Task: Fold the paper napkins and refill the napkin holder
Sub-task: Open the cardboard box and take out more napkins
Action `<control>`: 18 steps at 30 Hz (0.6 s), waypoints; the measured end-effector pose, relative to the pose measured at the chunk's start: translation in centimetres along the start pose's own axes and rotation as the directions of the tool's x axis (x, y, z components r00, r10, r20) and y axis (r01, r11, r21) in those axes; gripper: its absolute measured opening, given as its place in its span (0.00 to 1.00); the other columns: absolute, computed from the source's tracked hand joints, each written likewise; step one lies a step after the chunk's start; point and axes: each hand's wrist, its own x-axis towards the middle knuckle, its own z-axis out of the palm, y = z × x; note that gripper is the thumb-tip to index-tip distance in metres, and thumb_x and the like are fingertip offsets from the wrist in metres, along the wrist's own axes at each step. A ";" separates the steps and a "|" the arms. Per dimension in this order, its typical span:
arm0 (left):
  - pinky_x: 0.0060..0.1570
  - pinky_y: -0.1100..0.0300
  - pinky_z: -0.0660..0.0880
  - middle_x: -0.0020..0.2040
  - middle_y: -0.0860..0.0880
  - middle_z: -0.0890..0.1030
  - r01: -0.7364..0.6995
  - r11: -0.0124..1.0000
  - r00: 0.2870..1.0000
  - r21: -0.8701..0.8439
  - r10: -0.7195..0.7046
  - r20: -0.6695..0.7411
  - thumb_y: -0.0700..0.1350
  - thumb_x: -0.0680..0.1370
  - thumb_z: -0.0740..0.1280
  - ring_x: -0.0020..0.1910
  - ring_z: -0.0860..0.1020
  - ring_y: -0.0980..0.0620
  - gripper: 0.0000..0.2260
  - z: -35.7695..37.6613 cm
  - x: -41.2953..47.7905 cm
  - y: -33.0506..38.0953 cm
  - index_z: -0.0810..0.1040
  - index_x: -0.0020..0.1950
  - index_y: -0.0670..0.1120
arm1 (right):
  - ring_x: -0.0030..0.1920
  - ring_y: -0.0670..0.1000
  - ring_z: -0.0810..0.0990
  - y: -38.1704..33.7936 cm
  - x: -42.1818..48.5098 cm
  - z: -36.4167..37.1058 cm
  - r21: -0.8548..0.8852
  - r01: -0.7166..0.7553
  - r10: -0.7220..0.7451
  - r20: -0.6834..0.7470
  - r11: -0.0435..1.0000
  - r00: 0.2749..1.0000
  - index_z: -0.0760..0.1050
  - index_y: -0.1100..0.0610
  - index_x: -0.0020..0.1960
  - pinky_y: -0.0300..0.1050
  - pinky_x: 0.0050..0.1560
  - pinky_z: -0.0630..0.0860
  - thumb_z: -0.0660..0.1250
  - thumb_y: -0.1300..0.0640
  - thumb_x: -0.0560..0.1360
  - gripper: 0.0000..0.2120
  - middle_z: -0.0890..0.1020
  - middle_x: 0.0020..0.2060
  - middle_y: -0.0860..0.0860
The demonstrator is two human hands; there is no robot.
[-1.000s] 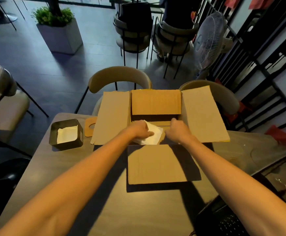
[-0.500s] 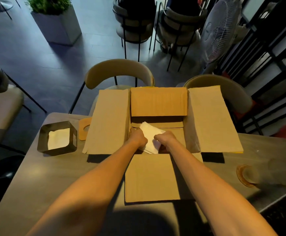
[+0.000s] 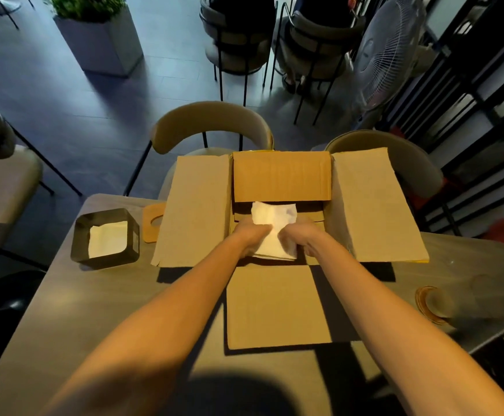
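A stack of white paper napkins (image 3: 273, 226) sits in the mouth of an open cardboard box (image 3: 280, 178) at the table's far middle. My left hand (image 3: 252, 235) grips the stack's left side and my right hand (image 3: 300, 238) grips its right side, both over the box opening. The dark square napkin holder (image 3: 78, 235) stands on the table to the left of the box, with white napkins (image 3: 108, 238) lying flat inside it.
The box's four flaps lie spread out, the near one (image 3: 277, 307) over the table toward me. A wooden coaster (image 3: 153, 222) lies beside the left flap. A glass (image 3: 434, 304) stands at the right. Chairs (image 3: 211, 127) stand behind the wooden table (image 3: 94, 310), and a fan (image 3: 385, 52) farther back.
My right hand has come in from the box's right side onto the napkins. Both hands now hold the stack, which has risen a little in the box mouth.
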 end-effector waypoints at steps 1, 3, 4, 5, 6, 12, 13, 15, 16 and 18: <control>0.41 0.58 0.78 0.56 0.47 0.81 -0.060 0.998 0.998 -0.001 0.060 0.007 0.42 0.79 0.65 0.48 0.79 0.51 0.15 -0.5 -0.5 0.6 0.74 0.66 0.46 | 0.53 0.57 0.80 -0.5 -0.7 -0.5 0.012 0.036 -0.036 -0.010 0.999 0.999 0.73 0.58 0.57 0.52 0.54 0.80 0.69 0.66 0.73 0.14 0.81 0.53 0.59; 0.54 0.53 0.78 0.63 0.49 0.80 -0.173 0.985 0.985 0.005 0.173 0.001 0.45 0.80 0.65 0.56 0.79 0.50 0.19 -1.7 -2.0 1.8 0.71 0.71 0.49 | 0.54 0.56 0.80 -1.5 -2.3 -1.4 0.079 0.122 -0.122 -0.012 0.989 0.992 0.74 0.57 0.60 0.50 0.54 0.79 0.68 0.66 0.74 0.15 0.81 0.56 0.58; 0.56 0.53 0.78 0.64 0.51 0.79 -0.230 0.973 0.973 -0.008 0.229 -0.009 0.46 0.80 0.66 0.58 0.78 0.50 0.21 -2.6 -3.0 2.5 0.70 0.73 0.50 | 0.55 0.54 0.79 -2.0 -3.3 -1.7 0.110 0.167 -0.167 -0.017 0.980 0.986 0.74 0.56 0.64 0.50 0.55 0.79 0.69 0.65 0.74 0.19 0.81 0.57 0.56; 0.55 0.55 0.77 0.63 0.53 0.78 -0.290 0.957 0.957 -0.028 0.289 -0.026 0.47 0.80 0.66 0.58 0.78 0.52 0.21 -3.6 -4.1 3.0 0.69 0.73 0.50 | 0.56 0.53 0.79 -2.5 -4.5 -1.8 0.135 0.208 -0.206 -0.029 0.969 0.978 0.71 0.56 0.70 0.50 0.59 0.79 0.70 0.63 0.75 0.24 0.81 0.58 0.54; 0.54 0.57 0.77 0.61 0.54 0.78 -0.353 0.935 0.936 -0.041 0.352 -0.032 0.47 0.80 0.67 0.58 0.77 0.54 0.21 -4.8 -5.5 3.5 0.68 0.73 0.50 | 0.57 0.53 0.79 -3.1 -5.9 -1.8 0.162 0.255 -0.252 -0.039 0.953 0.967 0.69 0.55 0.72 0.52 0.61 0.78 0.71 0.61 0.75 0.27 0.81 0.59 0.53; 0.49 0.57 0.82 0.54 0.50 0.85 -0.448 0.880 0.892 -0.156 0.452 -0.012 0.49 0.78 0.71 0.52 0.84 0.53 0.15 -13.7 -12.9 1.6 0.77 0.64 0.49 | 0.60 0.50 0.80 -5.6 -13.9 3.3 0.257 0.493 -0.510 0.000 0.831 0.860 0.74 0.49 0.65 0.48 0.58 0.77 0.71 0.59 0.77 0.18 0.82 0.58 0.49; 0.47 0.59 0.82 0.52 0.50 0.85 -0.470 0.870 0.882 -0.147 0.467 -0.058 0.49 0.77 0.71 0.51 0.84 0.54 0.13 -15.2 -13.7 0.6 0.79 0.61 0.50 | 0.59 0.49 0.79 -5.9 -14.6 4.9 0.221 0.513 -0.525 -0.009 0.829 0.851 0.75 0.50 0.66 0.46 0.56 0.77 0.71 0.59 0.77 0.19 0.82 0.57 0.48; 0.45 0.63 0.81 0.50 0.52 0.85 -0.523 0.844 0.851 -0.115 0.510 -0.124 0.48 0.78 0.71 0.50 0.84 0.56 0.08 -18.0 -15.1 -1.7 0.80 0.56 0.54 | 0.57 0.49 0.80 -6.3 -15.5 8.3 0.167 0.543 -0.548 -0.018 0.823 0.837 0.76 0.52 0.66 0.46 0.55 0.77 0.72 0.59 0.76 0.19 0.82 0.56 0.49; 0.46 0.62 0.81 0.50 0.53 0.85 -0.539 0.836 0.839 -0.105 0.523 -0.149 0.48 0.78 0.71 0.50 0.83 0.57 0.08 -19.2 -15.6 -3.0 0.80 0.56 0.55 | 0.57 0.49 0.80 -6.5 -15.8 10.2 0.145 0.562 -0.566 -0.015 0.815 0.824 0.76 0.53 0.65 0.48 0.56 0.78 0.72 0.59 0.75 0.19 0.83 0.55 0.50; 0.51 0.57 0.81 0.52 0.51 0.85 -0.552 0.828 0.827 -0.103 0.527 -0.196 0.47 0.77 0.72 0.52 0.83 0.55 0.09 -21.6 -15.8 -6.1 0.80 0.57 0.55 | 0.54 0.48 0.81 -6.8 -16.2 13.5 0.094 0.607 -0.610 0.004 0.789 0.793 0.78 0.53 0.62 0.45 0.55 0.79 0.72 0.60 0.75 0.15 0.83 0.52 0.50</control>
